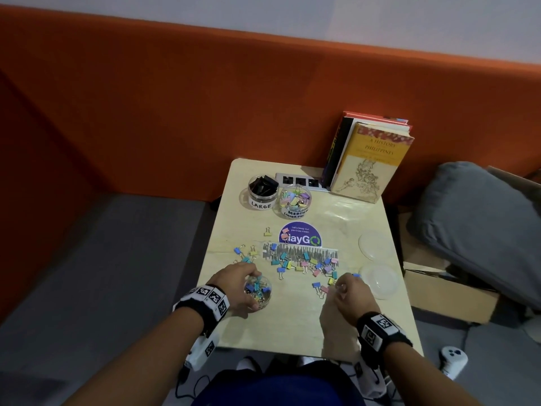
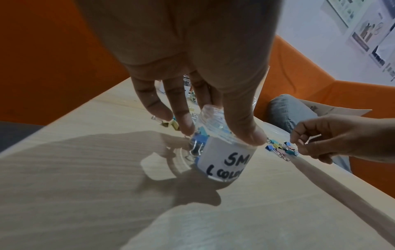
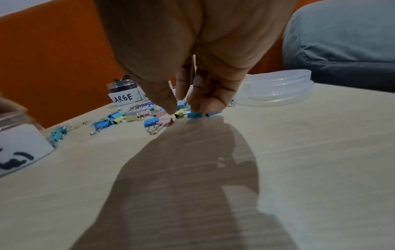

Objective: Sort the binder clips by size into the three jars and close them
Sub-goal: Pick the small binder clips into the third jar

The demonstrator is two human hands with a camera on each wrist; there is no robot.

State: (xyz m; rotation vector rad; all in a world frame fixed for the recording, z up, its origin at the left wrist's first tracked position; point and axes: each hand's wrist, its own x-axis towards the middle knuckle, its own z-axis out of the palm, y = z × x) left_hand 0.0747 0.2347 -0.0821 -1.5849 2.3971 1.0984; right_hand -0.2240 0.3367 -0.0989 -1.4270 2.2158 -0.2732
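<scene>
My left hand [image 1: 253, 290] grips the rim of the open clear jar [image 1: 262, 292] labelled for small clips [image 2: 226, 157], thumb on one side and fingers on the other; it stands on the table with several coloured clips inside. To its right, my right hand [image 1: 341, 284] curls down over the near edge of the loose small binder clips [image 1: 304, 262]. Its thumb and fingers [image 3: 203, 103] pinch a teal clip [image 3: 195, 115] that touches the table. The LARGE jar [image 1: 262, 190] with black clips and the MEDIUM jar [image 1: 294, 202] with pastel clips stand open at the back.
Two clear lids [image 1: 376, 244] [image 1: 379, 281] lie near the table's right edge, one close beside my right hand. Books [image 1: 369, 159] and a power strip [image 1: 298, 181] stand at the back. A lone yellow clip [image 1: 268, 232] lies by a purple sticker [image 1: 300, 235].
</scene>
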